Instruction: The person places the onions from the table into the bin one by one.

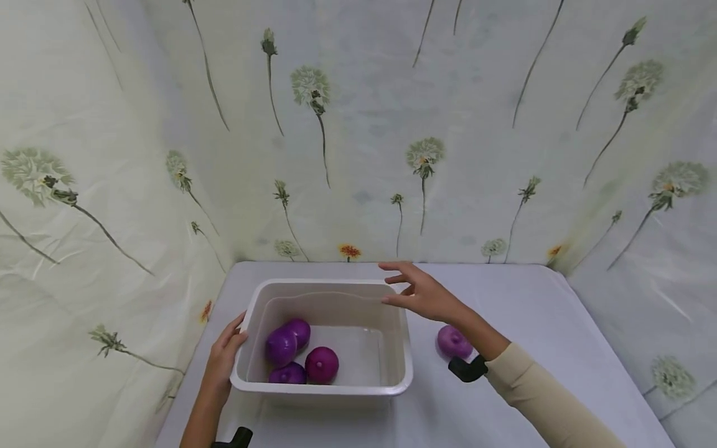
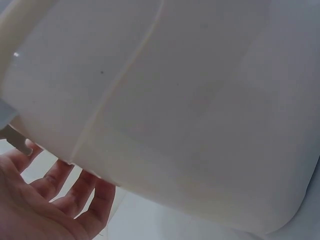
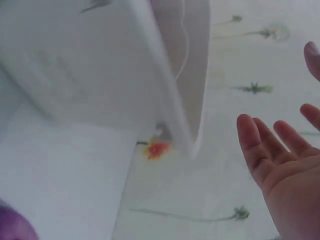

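Observation:
A white plastic bin (image 1: 330, 390) stands on the table, with several glossy purple round objects inside; a magenta one (image 1: 322, 365) has a small pale spot on top. Their exact kind cannot be told. My left hand (image 1: 224, 354) holds the bin's left side at the rim; in the left wrist view, its bent fingers (image 2: 80, 195) meet the bin's wall. Above the bin's back right corner, my right hand (image 1: 420, 292) hangs with spread fingers and nothing in it. Another purple round object (image 1: 454, 342) lies on the table right of the bin, partly behind my right forearm.
White cloth covers the table (image 1: 538, 348). Sheeting printed with dandelions (image 1: 358, 155) rises behind the table and along both sides. A black strap piece (image 1: 468, 369) sits at my right wrist, and another (image 1: 238, 437) at my left.

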`<action>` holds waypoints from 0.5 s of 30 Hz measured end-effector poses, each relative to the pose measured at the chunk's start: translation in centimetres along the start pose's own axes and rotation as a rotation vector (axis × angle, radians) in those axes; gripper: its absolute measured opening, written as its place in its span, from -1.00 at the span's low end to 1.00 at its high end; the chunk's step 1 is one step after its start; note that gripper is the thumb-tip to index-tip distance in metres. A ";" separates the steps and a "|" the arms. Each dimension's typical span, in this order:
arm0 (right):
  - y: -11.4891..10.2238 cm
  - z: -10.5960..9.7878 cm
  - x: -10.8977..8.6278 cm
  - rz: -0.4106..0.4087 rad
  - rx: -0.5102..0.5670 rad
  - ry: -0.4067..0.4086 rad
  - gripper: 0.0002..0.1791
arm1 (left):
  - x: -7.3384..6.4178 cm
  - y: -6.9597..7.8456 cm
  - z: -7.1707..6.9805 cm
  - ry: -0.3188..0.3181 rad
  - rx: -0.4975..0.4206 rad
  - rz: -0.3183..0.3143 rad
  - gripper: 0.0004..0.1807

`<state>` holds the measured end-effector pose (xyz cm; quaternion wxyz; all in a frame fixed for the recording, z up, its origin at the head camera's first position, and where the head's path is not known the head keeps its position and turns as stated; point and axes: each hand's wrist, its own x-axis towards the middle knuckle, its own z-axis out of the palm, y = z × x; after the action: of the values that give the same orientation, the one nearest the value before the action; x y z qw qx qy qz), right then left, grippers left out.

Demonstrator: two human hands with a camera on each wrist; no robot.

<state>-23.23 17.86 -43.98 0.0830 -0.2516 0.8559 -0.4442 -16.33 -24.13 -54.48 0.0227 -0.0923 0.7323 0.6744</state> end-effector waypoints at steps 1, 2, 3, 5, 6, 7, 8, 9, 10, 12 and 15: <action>0.5 -0.3 -0.4 0.017 -0.003 0.012 -0.22 | 0.0 0.0 -0.1 -0.002 -0.003 0.001 -0.49; 0.9 -0.6 -0.8 0.034 -0.001 0.025 -0.23 | 0.1 0.0 -0.1 -0.003 -0.007 0.003 -0.49; 1.4 -0.9 -1.2 0.053 -0.001 0.037 -0.23 | 0.1 0.0 -0.1 -0.005 -0.014 0.005 -0.49; 2.5 -1.5 -2.1 0.096 -0.007 0.067 -0.23 | 0.2 -0.1 -0.1 -0.008 -0.022 0.006 -0.50; 3.1 -1.7 -2.6 0.120 -0.012 0.084 -0.23 | 0.2 -0.1 -0.1 -0.010 -0.025 0.006 -0.49; 3.8 -1.9 -3.1 0.134 -0.026 0.100 -0.23 | 0.2 -0.1 -0.1 -0.012 -0.028 0.004 -0.49; 4.5 -2.1 -3.5 0.143 -0.043 0.115 -0.22 | 0.2 -0.1 -0.1 -0.010 -0.028 0.003 -0.49; 5.3 -2.3 -4.0 0.152 -0.058 0.126 -0.22 | 0.2 -0.1 -0.1 -0.008 -0.028 0.001 -0.49; 6.0 -2.4 -4.5 0.159 -0.074 0.139 -0.22 | 0.2 -0.1 -0.1 -0.006 -0.028 0.000 -0.49; 7.6 -2.5 -5.5 0.176 -0.106 0.159 -0.21 | 0.1 -0.1 -0.1 -0.006 -0.028 0.000 -0.49; 9.8 -2.5 -7.1 0.192 -0.146 0.190 -0.23 | 0.1 -0.1 -0.1 -0.007 -0.029 0.004 -0.49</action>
<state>-21.58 27.94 -50.90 0.0253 -0.1311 0.9101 -0.3924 -16.43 -24.26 -54.58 0.0227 -0.0890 0.7224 0.6854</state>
